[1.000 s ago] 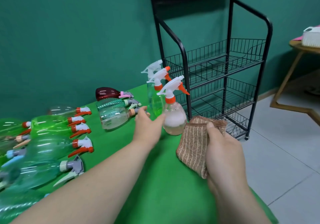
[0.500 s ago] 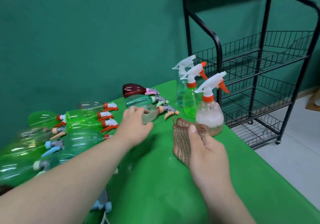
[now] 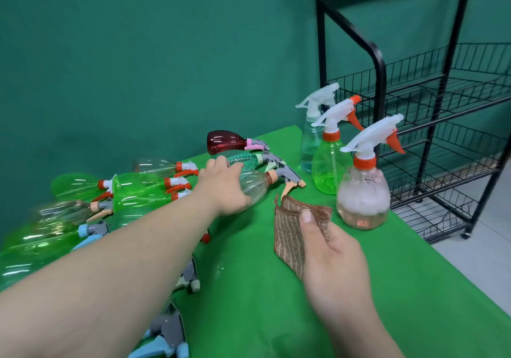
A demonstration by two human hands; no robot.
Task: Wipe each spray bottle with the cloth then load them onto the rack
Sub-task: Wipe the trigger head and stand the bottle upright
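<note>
The green-covered table [image 3: 262, 316] fills the lower half of the frame. The black tubular wire rack [image 3: 381, 86] stands at the upper right, just beside the table's far right edge.

Change of state: one second ago the left hand [image 3: 224, 186] was held open in the air near the upright bottles. It is now at frame centre, with fingers and thumb curled round the body of the clear lying spray bottle with peach collar and grey trigger [image 3: 258, 185], which rests on the table. The right hand [image 3: 334, 255], at lower centre right, still pinches the brown striped cloth [image 3: 287, 236] under its thumb; the cloth hangs just above the table, near the held bottle's trigger.

Other bottles, all on the table:
- A group of translucent green lying bottles with orange-and-white triggers [image 3: 138, 189], at middle left.
- A round clear upright bottle with white trigger and orange nozzle [image 3: 362, 200], just right of the cloth.
- A translucent green upright bottle [image 3: 329, 164] behind it.
- A pale blue upright bottle with all-white trigger [image 3: 308, 142], farthest back.
- A dark red lying bottle with pink collar [image 3: 224, 142] and a teal ribbed lying bottle [image 3: 243, 160], just beyond the left hand.
</note>
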